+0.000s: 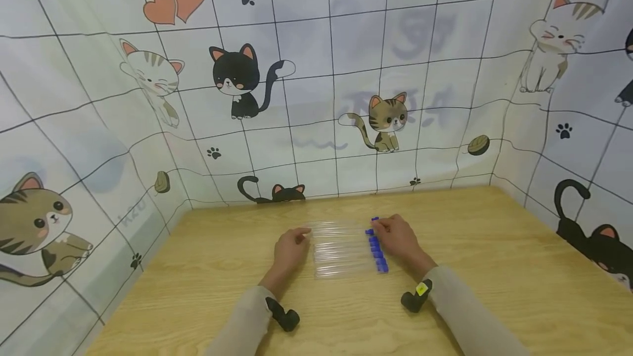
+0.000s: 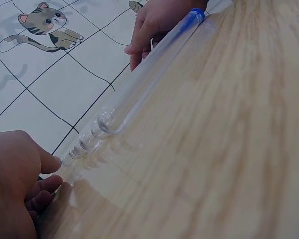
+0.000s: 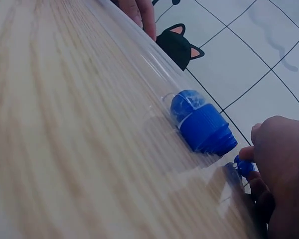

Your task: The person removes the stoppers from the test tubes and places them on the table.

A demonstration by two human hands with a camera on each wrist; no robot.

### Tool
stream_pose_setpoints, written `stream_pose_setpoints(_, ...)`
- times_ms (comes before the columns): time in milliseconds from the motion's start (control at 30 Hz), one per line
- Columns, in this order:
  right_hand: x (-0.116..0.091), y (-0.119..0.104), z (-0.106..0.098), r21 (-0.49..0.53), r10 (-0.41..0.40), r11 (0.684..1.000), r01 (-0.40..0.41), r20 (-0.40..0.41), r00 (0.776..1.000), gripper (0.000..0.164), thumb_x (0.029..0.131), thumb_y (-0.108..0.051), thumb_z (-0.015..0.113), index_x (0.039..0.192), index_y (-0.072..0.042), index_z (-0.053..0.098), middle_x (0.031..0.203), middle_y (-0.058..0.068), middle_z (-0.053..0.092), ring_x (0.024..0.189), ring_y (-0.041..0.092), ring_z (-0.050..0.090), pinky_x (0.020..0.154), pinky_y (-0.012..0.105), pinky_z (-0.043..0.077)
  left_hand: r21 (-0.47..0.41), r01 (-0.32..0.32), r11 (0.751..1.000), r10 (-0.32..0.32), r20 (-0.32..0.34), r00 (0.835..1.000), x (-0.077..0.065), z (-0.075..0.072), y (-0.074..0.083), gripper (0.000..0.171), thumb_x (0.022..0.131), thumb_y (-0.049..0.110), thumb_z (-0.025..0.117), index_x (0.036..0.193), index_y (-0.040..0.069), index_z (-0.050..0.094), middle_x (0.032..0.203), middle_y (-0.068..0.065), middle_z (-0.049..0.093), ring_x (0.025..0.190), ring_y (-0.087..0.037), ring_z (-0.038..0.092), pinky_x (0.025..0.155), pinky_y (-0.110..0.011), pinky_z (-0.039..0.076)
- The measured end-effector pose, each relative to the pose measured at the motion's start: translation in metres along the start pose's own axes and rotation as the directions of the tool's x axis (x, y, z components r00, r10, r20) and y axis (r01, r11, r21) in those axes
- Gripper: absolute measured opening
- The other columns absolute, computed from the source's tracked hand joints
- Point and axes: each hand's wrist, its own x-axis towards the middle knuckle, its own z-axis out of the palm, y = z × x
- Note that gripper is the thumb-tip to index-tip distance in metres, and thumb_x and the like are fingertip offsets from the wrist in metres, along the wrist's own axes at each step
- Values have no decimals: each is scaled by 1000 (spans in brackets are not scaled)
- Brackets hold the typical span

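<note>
A row of clear capped tubes [image 1: 336, 246] lies side by side on the wooden table, with their blue caps [image 1: 376, 251] toward the right. At the far left end of the row, my left hand [image 1: 290, 249] has its thumb and fingertips at a tube's rounded end. The left wrist view shows the thumb tip by that end, the other fingers loosely bent below it. My right hand [image 1: 398, 238] pinches a blue cap [image 3: 244, 167] at the row's far right end. Nearer to the right wrist camera lies another blue cap [image 3: 204, 124]. The fingers partly hide the far caps.
The wooden table [image 1: 460, 224] reaches back to a cloth wall [image 1: 306, 98] printed with cats and grid lines, which also rises at both sides. Small black cameras sit at the left wrist [image 1: 284, 315] and the right wrist [image 1: 415, 296].
</note>
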Motion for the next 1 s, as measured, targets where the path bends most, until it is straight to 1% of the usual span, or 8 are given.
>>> stream_pose_setpoints(133,0,2,0,12,23,1000,-23,-20,1000,40,100,-31,50,118,2,66,107,15,52,91,27,55,78,44,46,1,-13,1000,13,0,1000,0,1,0,22,87,8,64,108,8,71,84,-2,64,76,-19,57,69,-38,46)
stream_pose_setpoints(233,-1,3,0,19,46,999,-46,-28,999,40,99,-28,52,119,4,63,113,19,47,88,27,55,74,42,46,-7,-13,1000,13,0,1000,-1,1,0,21,87,9,65,106,8,72,81,-1,63,72,-17,55,68,-37,45)
stream_pose_setpoints(367,-1,5,0,51,62,997,-59,-49,997,36,98,-23,54,121,4,62,120,22,40,85,27,53,70,40,45,-13,-24,1000,24,8,1000,-1,0,0,20,87,10,65,106,7,71,80,0,63,71,-17,55,67,-37,45)
stream_pose_setpoints(433,-1,6,0,75,63,996,-58,-62,996,34,98,-22,56,120,1,63,120,22,40,87,27,52,71,39,45,-10,-28,1000,28,12,1000,-1,-1,0,20,87,10,65,106,7,72,80,-1,63,71,-17,55,67,-37,45)
stream_pose_setpoints(633,-2,7,-1,125,26,992,-16,-83,996,23,95,-19,62,110,-3,69,112,16,48,89,26,50,73,38,43,-15,-9,1000,10,13,1000,0,-2,2,19,87,11,66,105,8,72,81,-1,62,73,-18,55,68,-38,45)
stream_pose_setpoints(767,-6,5,-2,124,4,992,4,-64,998,23,93,-18,63,104,1,71,105,15,47,85,25,48,69,36,41,-21,9,1000,-8,24,1000,-2,-1,2,20,87,12,65,105,7,72,86,-2,65,79,-20,58,72,-39,47)
stream_pose_setpoints(867,-8,4,-2,101,-16,995,20,-43,999,27,93,-19,64,102,5,71,101,13,47,85,24,49,70,36,42,-9,27,1000,-26,33,999,-4,-1,3,20,88,14,65,105,7,73,93,-3,67,88,-22,61,77,-40,48)
stream_pose_setpoints(1000,-10,3,-2,80,-39,996,42,-37,999,27,93,-20,65,99,5,72,98,9,49,86,23,49,73,37,43,-4,28,1000,-28,40,999,-6,-1,5,20,88,14,65,105,6,73,95,-4,69,92,-23,62,80,-41,48)
